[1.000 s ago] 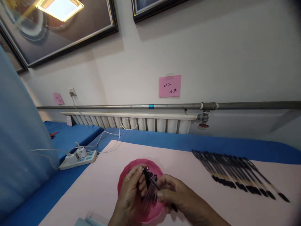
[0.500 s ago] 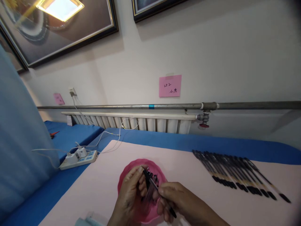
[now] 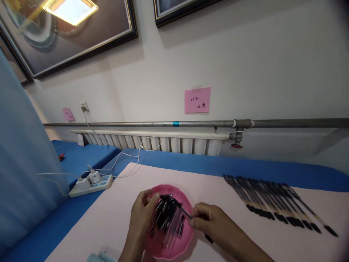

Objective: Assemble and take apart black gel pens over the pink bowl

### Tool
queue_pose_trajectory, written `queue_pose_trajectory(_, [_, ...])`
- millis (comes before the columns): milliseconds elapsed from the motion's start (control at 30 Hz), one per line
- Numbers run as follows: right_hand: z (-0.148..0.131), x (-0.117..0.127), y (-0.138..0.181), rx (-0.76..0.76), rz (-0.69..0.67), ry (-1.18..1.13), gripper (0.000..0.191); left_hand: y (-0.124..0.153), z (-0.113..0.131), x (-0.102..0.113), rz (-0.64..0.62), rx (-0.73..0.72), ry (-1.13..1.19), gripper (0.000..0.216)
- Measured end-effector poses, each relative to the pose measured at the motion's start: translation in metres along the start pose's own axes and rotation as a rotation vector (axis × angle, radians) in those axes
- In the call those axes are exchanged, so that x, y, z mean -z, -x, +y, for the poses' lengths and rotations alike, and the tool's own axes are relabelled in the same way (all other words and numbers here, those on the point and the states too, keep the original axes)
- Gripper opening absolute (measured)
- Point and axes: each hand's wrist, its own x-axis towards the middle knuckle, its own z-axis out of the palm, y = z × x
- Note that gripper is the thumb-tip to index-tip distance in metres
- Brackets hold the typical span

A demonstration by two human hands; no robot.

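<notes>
A pink dish (image 3: 187, 242) lies on the pale pink mat and holds several black pen caps (image 3: 167, 216) and clear pen parts. My left hand (image 3: 141, 214) rests on the dish's left side, fingers curled against the pile of caps. My right hand (image 3: 208, 222) sits at the dish's right edge, pinching a black pen (image 3: 187, 213) whose tip points up-left over the dish. To the right, a row of several assembled black pens (image 3: 275, 200) lies side by side on the mat.
A white power strip (image 3: 91, 183) with plugged cables lies on the blue cloth at left. A radiator (image 3: 174, 142) and a metal pipe (image 3: 191, 123) run along the wall behind. A blue padded surface (image 3: 21, 174) rises at far left.
My hands have drawn apart: the left dropped from the pen's end onto the caps in the dish, and the right pulled the pen rightward. The caps now show uncovered.
</notes>
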Motion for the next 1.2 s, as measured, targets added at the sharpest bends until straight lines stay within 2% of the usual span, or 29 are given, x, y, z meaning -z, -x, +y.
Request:
queue_pose_trajectory(67, [0.001,-0.002,0.000,-0.003,-0.033,-0.042,0.005,0.006,0.002,-0.006,-0.123,0.076,0.038,0.051])
queue_pose_trajectory(133, [0.003,-0.005,0.001,0.017,-0.057,-0.047,0.006,0.013,0.003,-0.014,-0.288,0.191,0.140,0.050])
queue_pose_trajectory(233, [0.002,-0.010,0.002,0.036,-0.096,-0.030,0.007,0.020,0.001,-0.024,-0.383,0.262,0.264,0.044])
queue_pose_trajectory(367, [-0.004,-0.011,0.006,0.066,-0.095,-0.005,0.008,0.019,-0.004,-0.026,-0.351,0.200,0.319,0.040])
queue_pose_trajectory(500, [-0.005,-0.005,0.007,0.066,-0.069,0.088,0.009,0.008,-0.002,-0.013,-0.219,0.156,0.370,0.039])
queue_pose_trajectory(633, [-0.003,0.001,0.005,0.060,-0.050,0.112,0.011,-0.004,0.001,0.007,-0.091,0.085,0.242,0.044])
queue_pose_trajectory(767, [-0.002,0.009,0.003,0.044,-0.060,0.113,0.012,-0.011,-0.003,0.016,0.013,-0.008,0.087,0.044])
queue_pose_trajectory(933, [-0.003,0.020,0.002,0.027,-0.029,0.136,0.009,-0.018,-0.005,0.023,0.130,-0.037,0.089,0.041])
queue_pose_trajectory(1000, [-0.002,0.023,0.002,0.012,-0.008,0.125,0.009,-0.019,-0.005,0.025,0.138,-0.042,-0.018,0.041])
queue_pose_trajectory(1100, [0.000,0.022,0.000,-0.017,-0.046,0.074,0.011,-0.014,-0.003,0.021,0.055,-0.040,-0.257,0.034])
queue_pose_trajectory(1200, [0.004,0.016,-0.001,0.000,-0.104,0.011,0.013,-0.003,-0.003,0.006,-0.064,-0.015,-0.220,0.040])
